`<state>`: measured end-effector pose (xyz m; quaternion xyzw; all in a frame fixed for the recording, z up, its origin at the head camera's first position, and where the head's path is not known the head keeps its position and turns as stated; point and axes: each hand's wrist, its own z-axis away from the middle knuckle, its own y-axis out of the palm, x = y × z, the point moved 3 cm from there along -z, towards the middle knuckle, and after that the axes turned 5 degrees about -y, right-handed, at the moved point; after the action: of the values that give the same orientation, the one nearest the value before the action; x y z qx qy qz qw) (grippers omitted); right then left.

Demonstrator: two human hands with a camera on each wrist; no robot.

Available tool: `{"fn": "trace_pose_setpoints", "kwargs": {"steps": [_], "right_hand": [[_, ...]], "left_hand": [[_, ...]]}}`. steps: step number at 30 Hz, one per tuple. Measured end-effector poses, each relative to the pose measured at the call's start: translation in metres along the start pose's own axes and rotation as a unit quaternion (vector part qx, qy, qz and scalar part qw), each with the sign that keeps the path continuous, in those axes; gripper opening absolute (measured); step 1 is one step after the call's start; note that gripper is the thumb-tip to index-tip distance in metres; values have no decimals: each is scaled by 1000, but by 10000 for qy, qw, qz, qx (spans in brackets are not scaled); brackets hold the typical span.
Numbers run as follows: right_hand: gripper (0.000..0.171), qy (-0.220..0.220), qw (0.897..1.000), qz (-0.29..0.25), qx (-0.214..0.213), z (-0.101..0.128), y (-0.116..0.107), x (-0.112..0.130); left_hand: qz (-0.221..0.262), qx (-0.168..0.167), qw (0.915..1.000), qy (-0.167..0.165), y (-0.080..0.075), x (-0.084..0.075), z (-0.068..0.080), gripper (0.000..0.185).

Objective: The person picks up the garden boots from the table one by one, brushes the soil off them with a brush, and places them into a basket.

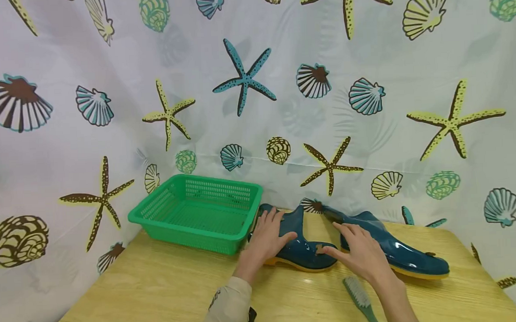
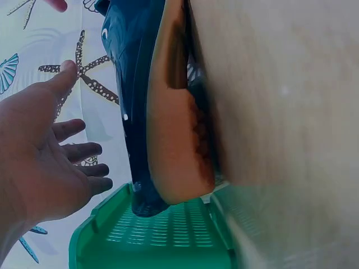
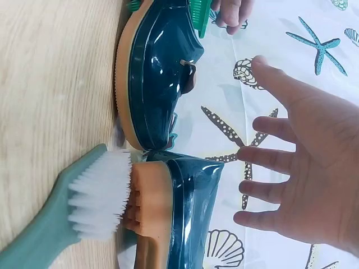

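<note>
Two glossy dark-blue rubber shoes with tan soles stand on the table. My left hand (image 1: 267, 235) is over the left shoe (image 1: 303, 252), fingers spread and palm down; in the left wrist view a gap shows between that hand (image 2: 50, 151) and the shoe (image 2: 132, 95). My right hand (image 1: 361, 252), also spread, is near the inner side of the right shoe (image 1: 411, 255), holding nothing. Each shoe has a small brown patch near its toe. A scrub brush (image 3: 101, 193) with white bristles and a grey-green handle lies below the right hand, bristles toward the right shoe's heel (image 3: 154, 193).
A green slotted plastic basket (image 1: 201, 238) stands at the back left, beside the left shoe. A small dark-tipped thing (image 1: 251, 317) lies partly hidden by the left sleeve. Behind the wooden table (image 1: 160, 290) hangs a white curtain (image 1: 282, 126) printed with shells and starfish.
</note>
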<state>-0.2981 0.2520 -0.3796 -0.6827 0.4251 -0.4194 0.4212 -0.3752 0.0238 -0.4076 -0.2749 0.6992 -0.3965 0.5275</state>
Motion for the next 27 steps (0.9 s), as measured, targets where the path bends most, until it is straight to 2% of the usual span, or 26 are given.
{"fn": "trace_pose_setpoints", "kwargs": {"steps": [7, 13, 19, 27], "right_hand": [[75, 115, 9986, -139, 496, 10, 0, 0], [68, 171, 9972, -216, 696, 19, 3, -5], [76, 315, 9949, -290, 913, 25, 6, -10], [81, 523, 9904, -263, 1256, 34, 6, -14]], "left_hand": [[56, -113, 9998, 128, -8, 1, -11, 71], [188, -119, 9997, -87, -4, 5, -12, 66], [367, -87, 9986, -359, 0, 7, -8, 65], [233, -186, 9982, -514, 2, 17, -13, 63]]}}
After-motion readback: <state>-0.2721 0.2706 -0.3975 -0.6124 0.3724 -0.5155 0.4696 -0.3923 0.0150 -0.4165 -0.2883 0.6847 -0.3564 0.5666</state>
